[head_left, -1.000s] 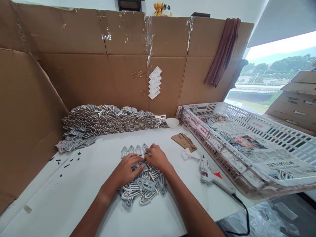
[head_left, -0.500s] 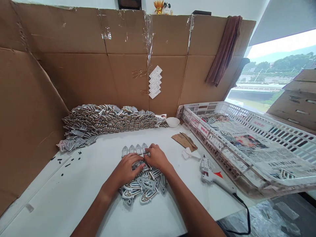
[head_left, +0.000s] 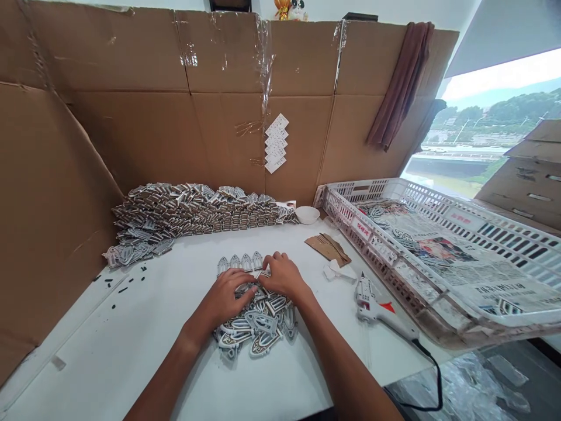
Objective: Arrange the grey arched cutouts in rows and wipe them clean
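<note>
Head view: taking the loose pile of grey openwork pieces as the clock's centre, the left hand curves over its eleven o'clock edge, thumb spread from bent fingers; whether it grips a piece, I cannot tell. At one o'clock the right hand has its fingers drawn narrow beside a row of four pieces; its grasp is hidden too. The step in hand looks like handling single pieces between pile and row; the next move calls for careful fingertips, since pieces overlap. A glue gun lies at three.
</note>
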Demonstrator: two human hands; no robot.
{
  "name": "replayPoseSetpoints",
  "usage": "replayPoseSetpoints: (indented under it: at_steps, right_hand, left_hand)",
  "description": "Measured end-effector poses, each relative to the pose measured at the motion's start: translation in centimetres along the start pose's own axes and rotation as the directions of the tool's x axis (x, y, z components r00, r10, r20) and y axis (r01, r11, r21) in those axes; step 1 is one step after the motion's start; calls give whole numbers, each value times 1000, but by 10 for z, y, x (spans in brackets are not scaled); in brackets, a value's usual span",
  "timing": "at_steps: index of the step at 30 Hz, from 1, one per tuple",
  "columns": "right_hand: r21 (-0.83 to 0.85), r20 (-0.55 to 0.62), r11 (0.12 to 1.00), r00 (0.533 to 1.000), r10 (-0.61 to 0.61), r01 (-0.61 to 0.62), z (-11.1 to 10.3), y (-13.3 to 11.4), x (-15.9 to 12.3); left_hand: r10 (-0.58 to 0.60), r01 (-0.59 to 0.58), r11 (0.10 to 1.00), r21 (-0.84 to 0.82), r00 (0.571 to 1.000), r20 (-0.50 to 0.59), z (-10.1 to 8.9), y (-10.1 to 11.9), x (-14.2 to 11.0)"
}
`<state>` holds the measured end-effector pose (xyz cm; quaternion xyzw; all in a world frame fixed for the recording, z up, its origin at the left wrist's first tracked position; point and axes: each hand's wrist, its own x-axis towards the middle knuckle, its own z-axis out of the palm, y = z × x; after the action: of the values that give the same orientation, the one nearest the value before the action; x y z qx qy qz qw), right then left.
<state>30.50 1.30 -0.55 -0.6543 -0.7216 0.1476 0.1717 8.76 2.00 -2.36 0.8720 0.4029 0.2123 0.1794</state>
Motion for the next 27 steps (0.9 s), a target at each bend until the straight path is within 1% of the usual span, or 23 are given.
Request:
replayPoseSetpoints:
  at_steps: [3,7,9,11,13,15,18,20,21,23,25,27]
  right_hand:
    - [-19,64,999,997,-30,31,-2,0,-3]
    - [-1,59,999,997,-43,43,-2,1,-5]
    - [61,28,997,998,-53,52,0,3,-4]
    - [187,-22,979,997,-79,81,2,5,0]
    - [355,-64,929,994,-91,108,4,9,6]
    - [476,-95,871,992,-81,117,6,12,13]
    - [615,-211,778,977,9,126,8,18,22]
    - [679,-318,714,945,78,170,9,23,25]
    - [678,-367,709,925,98,194,9,26,26]
    - [611,-430,762,898,92,215,12,32,27]
    - [534,-442,822,894,73,197,16,37,27]
    - [496,-417,852,906,64,168,22,40,28]
  left_hand:
    - [35,-34,999,6,999,-16,-2,2,0]
    - [54,-53,998,25,998,-38,-5,5,0]
    - [67,-66,997,36,996,-51,-6,6,0]
    - [80,-78,996,36,995,-59,-6,7,0]
    - [80,-79,996,29,995,-57,-6,7,1]
    - [73,-72,997,18,996,-49,-7,7,1]
    - [65,-65,998,3,997,-47,-7,7,1]
    - [63,-63,998,-6,997,-45,-7,7,0]
    - [62,-62,998,-11,997,-42,-7,7,-1]
    - [57,-58,998,-16,998,-37,-7,8,-2]
    - [52,-53,998,-16,998,-36,-7,7,-2]
    - [53,-54,998,-15,998,-38,-6,7,-1]
